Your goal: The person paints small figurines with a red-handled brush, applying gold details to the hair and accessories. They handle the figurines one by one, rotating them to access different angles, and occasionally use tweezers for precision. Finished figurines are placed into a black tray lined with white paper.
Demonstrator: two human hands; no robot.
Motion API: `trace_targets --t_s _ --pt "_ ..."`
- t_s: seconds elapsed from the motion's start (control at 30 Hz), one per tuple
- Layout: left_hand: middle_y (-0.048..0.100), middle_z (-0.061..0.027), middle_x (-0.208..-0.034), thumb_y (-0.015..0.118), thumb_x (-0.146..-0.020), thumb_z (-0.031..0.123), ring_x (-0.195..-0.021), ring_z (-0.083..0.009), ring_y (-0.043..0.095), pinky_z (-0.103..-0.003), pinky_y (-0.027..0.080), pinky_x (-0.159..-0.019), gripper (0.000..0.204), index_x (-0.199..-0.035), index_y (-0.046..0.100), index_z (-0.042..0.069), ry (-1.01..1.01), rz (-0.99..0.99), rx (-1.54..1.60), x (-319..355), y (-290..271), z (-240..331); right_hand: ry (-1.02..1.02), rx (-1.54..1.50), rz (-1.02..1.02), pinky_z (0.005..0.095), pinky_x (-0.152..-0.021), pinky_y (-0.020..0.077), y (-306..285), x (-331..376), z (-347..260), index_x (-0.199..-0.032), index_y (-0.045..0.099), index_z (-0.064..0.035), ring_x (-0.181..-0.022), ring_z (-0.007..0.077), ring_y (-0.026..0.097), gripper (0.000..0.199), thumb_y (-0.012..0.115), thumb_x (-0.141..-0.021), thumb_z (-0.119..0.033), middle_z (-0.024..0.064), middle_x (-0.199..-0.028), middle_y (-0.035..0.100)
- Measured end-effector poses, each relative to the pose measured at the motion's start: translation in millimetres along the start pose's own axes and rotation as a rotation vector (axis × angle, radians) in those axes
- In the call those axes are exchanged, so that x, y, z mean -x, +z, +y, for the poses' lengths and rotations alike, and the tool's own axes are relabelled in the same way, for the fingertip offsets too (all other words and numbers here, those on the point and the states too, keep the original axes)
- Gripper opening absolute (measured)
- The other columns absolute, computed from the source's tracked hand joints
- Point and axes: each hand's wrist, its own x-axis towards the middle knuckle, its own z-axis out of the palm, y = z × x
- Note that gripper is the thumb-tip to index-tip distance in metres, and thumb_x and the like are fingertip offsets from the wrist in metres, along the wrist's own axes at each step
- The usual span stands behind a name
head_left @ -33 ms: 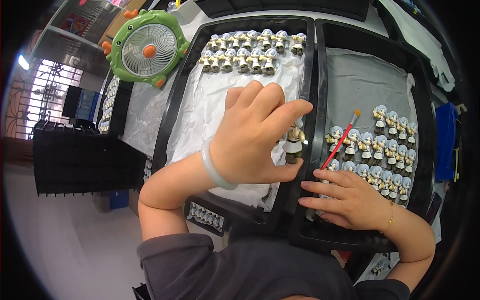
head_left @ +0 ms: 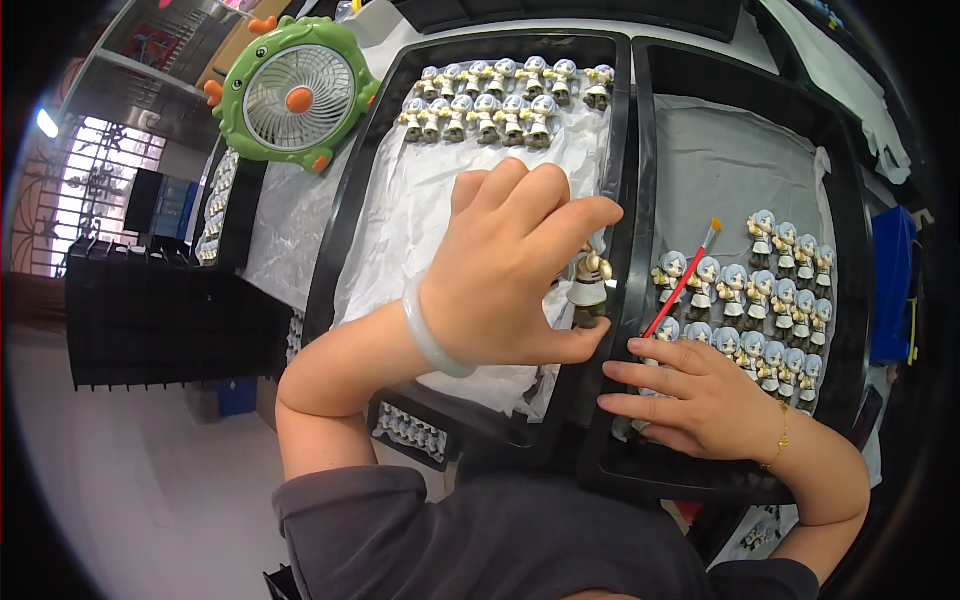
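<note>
My left hand (head_left: 505, 265) is above the right side of the left tray (head_left: 345, 215). Its thumb and index finger pinch a small figurine (head_left: 588, 290) in a white outfit by head and feet; the fingers partly hide its head. Over the near left corner of the right tray (head_left: 850, 150), my right hand (head_left: 700, 400) holds a thin red paintbrush (head_left: 680, 290), bristles pointing up and away. The handle's lower end is hidden by the fingers. Several blue-haired figurines (head_left: 760, 295) stand in rows beside the brush, some partly covered by that hand.
Two rows of similar figurines (head_left: 485, 115) lie at the far end of the left tray on white sheeting (head_left: 400, 220). A green animal-shaped fan (head_left: 298, 100) stands at the far left. A black crate (head_left: 170, 320) is at left, and a blue bin (head_left: 893, 285) at far right.
</note>
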Motion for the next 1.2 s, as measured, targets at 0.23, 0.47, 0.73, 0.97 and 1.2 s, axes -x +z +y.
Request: trace_targets --t_s 0.23,0.47,0.73,0.97,1.2 --pt "0.042 -0.0043 -0.077 0.075 -0.045 0.037 -0.069 -0.0225 0.039 -0.032 0.027 -0.068 0.063 -0.100 0.057 0.009 0.024 0.006 -0.050 1.7 -0.9 -2.7 -0.003 0.013 -0.009 0.0332 -0.088 0.0389 0.1 -1.8 0.1 -0.118 0.051 -0.0235 -0.122 0.0187 0.038 0.052 0.067 -0.069 -0.016 -0.0024 -0.130 0.044" --pt "0.054 -0.0068 -0.097 0.069 -0.068 0.024 -0.086 -0.0143 0.052 -0.026 0.040 -0.077 0.053 -0.111 0.045 0.005 -0.441 0.181 0.863 -13.7 -4.1 -53.1 -0.007 -0.011 0.000 0.0334 -0.088 0.0395 0.5 1.6 0.2 -0.120 0.050 -0.0222 -0.122 0.0191 0.037 0.054 0.068 -0.069 -0.016 -0.0020 -0.131 0.042" --pt "0.053 -0.0152 -0.110 0.076 -0.058 0.028 -0.104 -0.0315 0.050 -0.039 0.040 -0.090 0.071 -0.117 0.040 0.009 -0.292 0.026 0.266 -51.0 80.8 -143.1 -0.042 -0.007 0.009 0.0339 -0.088 0.0401 -1.6 1.6 0.5 -0.121 0.049 -0.0199 -0.123 0.0201 0.037 0.054 0.067 -0.070 -0.017 -0.0004 -0.132 0.041" --pt "0.047 -0.0148 -0.121 0.073 -0.060 0.020 -0.116 -0.0334 0.039 -0.040 0.030 -0.100 0.074 -0.127 0.042 0.007 -0.138 -0.294 -0.071 -69.9 100.5 -150.5 -0.063 0.007 0.025 0.0326 -0.087 0.0403 0.1 6.6 1.3 -0.123 0.047 -0.0185 -0.126 0.0200 0.034 0.054 0.066 -0.073 -0.019 0.0008 -0.134 0.039" --pt "0.051 -0.0151 -0.118 0.063 -0.067 0.009 -0.114 -0.0309 0.044 -0.039 0.034 -0.097 0.058 -0.122 0.046 0.006 -0.008 -0.132 -0.062 -107.9 57.7 -110.1 -0.092 -0.022 0.087 0.0333 -0.087 0.0407 9.5 10.4 6.1 -0.124 0.046 -0.0178 -0.128 0.0196 0.031 0.054 0.065 -0.074 -0.019 0.0010 -0.136 0.037"
